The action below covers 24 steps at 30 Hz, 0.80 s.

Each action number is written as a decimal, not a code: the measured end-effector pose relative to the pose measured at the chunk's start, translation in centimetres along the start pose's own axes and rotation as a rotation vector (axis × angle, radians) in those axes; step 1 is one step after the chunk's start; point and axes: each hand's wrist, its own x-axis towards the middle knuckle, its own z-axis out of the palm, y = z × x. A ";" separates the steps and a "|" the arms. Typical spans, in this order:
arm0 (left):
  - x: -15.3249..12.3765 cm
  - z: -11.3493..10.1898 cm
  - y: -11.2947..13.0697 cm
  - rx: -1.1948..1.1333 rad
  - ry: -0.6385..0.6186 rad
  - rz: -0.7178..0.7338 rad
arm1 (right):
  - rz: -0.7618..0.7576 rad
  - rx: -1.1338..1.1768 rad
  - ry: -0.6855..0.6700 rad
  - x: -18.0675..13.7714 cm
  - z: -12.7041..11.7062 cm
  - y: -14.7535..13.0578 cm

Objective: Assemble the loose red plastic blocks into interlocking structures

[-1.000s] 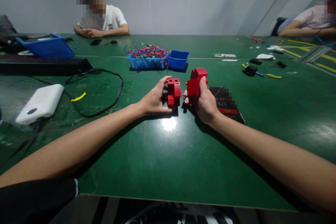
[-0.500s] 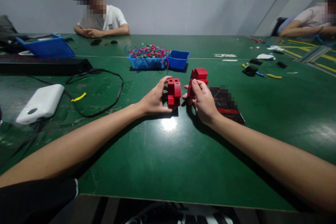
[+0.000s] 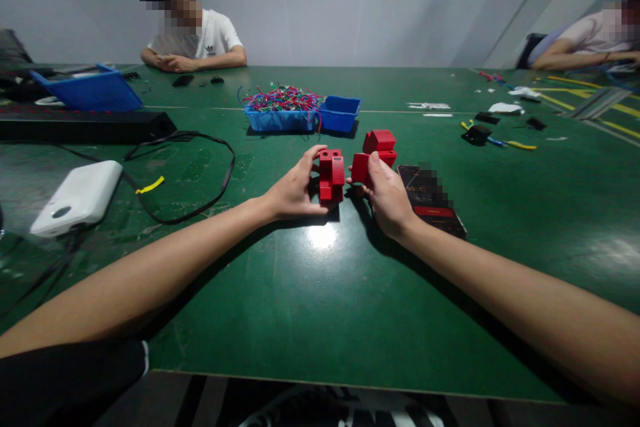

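My left hand (image 3: 299,188) is closed around the left side of a red block-like part (image 3: 331,177), which has two round holes in its top and a curved front. Thumb and fingers grip it from above and below. To the right, my right hand (image 3: 390,197) pinches a flat-faced red piece (image 3: 360,168) between thumb and fingers; the thumb hides part of it. Just behind that hand shows another red block (image 3: 379,143) with an angled top. Whether it touches the pinched piece I cannot tell. A small gap separates the two hands.
A phone (image 3: 434,203) lies right of my right hand. Farther back are a blue bin of coloured wires (image 3: 283,121) and a second blue bin (image 3: 341,113). A white device (image 3: 77,197) and black cable (image 3: 231,170) lie left. Two people sit across the green table (image 3: 320,320).
The red piece in my right hand has turned, so its flat face now points more toward me. The right fingers have shifted slightly. My left hand and its red block stay put.
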 end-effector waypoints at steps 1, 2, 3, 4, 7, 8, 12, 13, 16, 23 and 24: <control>0.0 0.0 0.0 -0.006 0.000 -0.005 | 0.006 0.008 0.004 0.0 0.0 -0.1; 0.0 0.0 0.0 -0.010 0.001 -0.009 | 0.011 0.014 0.008 -0.1 0.1 -0.1; 0.0 0.0 0.0 -0.012 0.002 -0.012 | 0.015 0.017 0.012 -0.1 0.1 -0.1; 0.0 0.0 0.0 -0.012 0.005 -0.014 | 0.016 0.017 0.014 -0.1 0.1 -0.2; 0.0 0.0 0.0 -0.004 0.009 -0.011 | 0.009 0.001 0.007 -0.1 0.1 -0.1; 0.0 0.0 0.0 -0.004 0.008 -0.012 | 0.005 0.000 0.005 -0.1 0.0 -0.1; 0.1 0.0 0.0 -0.012 -0.005 -0.020 | 0.009 0.032 0.010 0.0 0.0 0.0; 0.1 -0.1 0.0 -0.013 -0.007 -0.020 | 0.017 0.040 0.014 0.0 0.0 0.0; 0.1 -0.1 0.1 -0.012 -0.012 -0.021 | 0.039 0.052 0.034 0.0 0.0 -0.1; 0.1 0.0 0.1 -0.018 0.000 -0.027 | 0.054 0.022 0.054 -0.1 0.2 -0.2; 0.1 0.0 0.1 -0.013 0.001 -0.022 | 0.054 0.020 0.059 -0.2 0.3 -0.2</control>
